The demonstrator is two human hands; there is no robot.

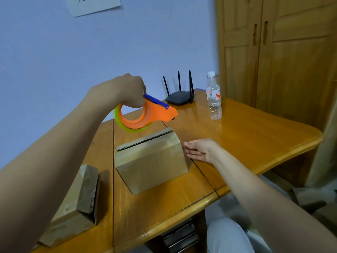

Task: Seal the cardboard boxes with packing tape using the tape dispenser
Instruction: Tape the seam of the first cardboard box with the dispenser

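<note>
cardboard box (151, 161) is standing on edge in the middle of the frame on the wooden table (255, 136), its open seam facing up, with glossy tape showing along its right corner. left hand (130, 92) is gripping the orange tape dispenser (145, 114) through its ring, fingers curled round the handle, and is holding it in the air just above the box's top edge without touching it. a yellowish-clear tape roll (118, 119) is sitting on the dispenser and a blue blade guard (156, 101) is lying along its top. right hand (198, 149) is hovering just beside the right side of the box, fingers straight and together, palm turned toward the cardboard; whether it is touching the box is unclear. a second cardboard box (73, 212) is lying at the lower left of the frame, one end flap open. farther back, near the upper centre, a black router (179, 97) with antennas is sitting on the table, and a clear water bottle (213, 96) is standing to its right. a wooden wardrobe (282, 52) is filling the upper right.
</note>
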